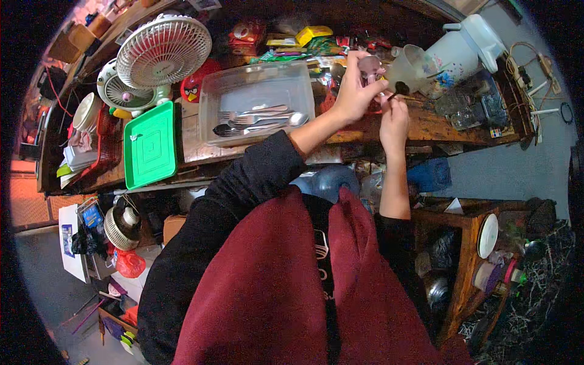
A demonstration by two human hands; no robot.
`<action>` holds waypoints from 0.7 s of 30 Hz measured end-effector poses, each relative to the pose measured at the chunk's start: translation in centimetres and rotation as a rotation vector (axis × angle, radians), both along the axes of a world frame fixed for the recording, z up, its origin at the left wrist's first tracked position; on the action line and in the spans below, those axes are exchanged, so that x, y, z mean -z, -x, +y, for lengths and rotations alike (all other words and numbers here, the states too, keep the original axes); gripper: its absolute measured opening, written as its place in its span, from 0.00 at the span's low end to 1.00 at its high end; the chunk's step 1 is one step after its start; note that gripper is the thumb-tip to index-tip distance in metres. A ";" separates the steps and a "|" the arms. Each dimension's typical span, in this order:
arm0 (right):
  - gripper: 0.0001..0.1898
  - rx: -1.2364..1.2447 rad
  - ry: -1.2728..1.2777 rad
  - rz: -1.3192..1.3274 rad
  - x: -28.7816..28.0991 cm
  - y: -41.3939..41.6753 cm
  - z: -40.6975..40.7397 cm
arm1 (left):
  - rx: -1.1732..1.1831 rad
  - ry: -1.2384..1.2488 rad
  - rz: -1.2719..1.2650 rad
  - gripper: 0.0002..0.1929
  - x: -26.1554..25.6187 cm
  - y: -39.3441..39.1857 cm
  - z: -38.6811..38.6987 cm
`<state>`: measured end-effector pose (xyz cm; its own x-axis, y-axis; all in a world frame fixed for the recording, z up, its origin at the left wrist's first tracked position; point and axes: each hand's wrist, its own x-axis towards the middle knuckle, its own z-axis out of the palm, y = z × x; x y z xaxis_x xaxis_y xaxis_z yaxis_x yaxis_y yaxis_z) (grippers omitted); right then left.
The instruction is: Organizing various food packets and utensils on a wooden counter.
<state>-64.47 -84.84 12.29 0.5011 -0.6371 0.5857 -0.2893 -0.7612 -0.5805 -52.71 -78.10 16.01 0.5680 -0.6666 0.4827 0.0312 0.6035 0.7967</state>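
Both my hands are raised over the right half of the wooden table, their fingers close together. My left hand (358, 91) grips a small translucent pinkish object (369, 66); its exact kind is unclear. Just below and to the right, my right hand (395, 116) pinches a thin utensil with a dark rounded head (401, 88), perhaps a spoon. The fingers hide part of both items. Behind them stands a frosted plastic pitcher (406, 66). To the left of my left hand, a clear plastic box (212, 98) holds several forks and spoons (262, 119).
A floral vacuum jug (461, 52) leans near the table's right end, beside drinking glasses (461, 109). Packets (315, 34) crowd the back. At left are a green plastic tray (150, 146), a table fan (164, 52) and a red basket (107, 123). A wooden shelf (470, 237) stands lower right.
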 end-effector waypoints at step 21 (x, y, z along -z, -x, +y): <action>0.17 -0.027 -0.223 0.035 1.3 0.5 0.3 | -0.038 -0.298 -0.724 0.15 1.3 -0.5 2.2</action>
<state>-64.98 -84.53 11.00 0.5369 -0.7352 0.4138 -0.2933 -0.6225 -0.7256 -52.21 -75.93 14.71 0.2049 -0.8129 0.5452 -0.5746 0.3510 0.7394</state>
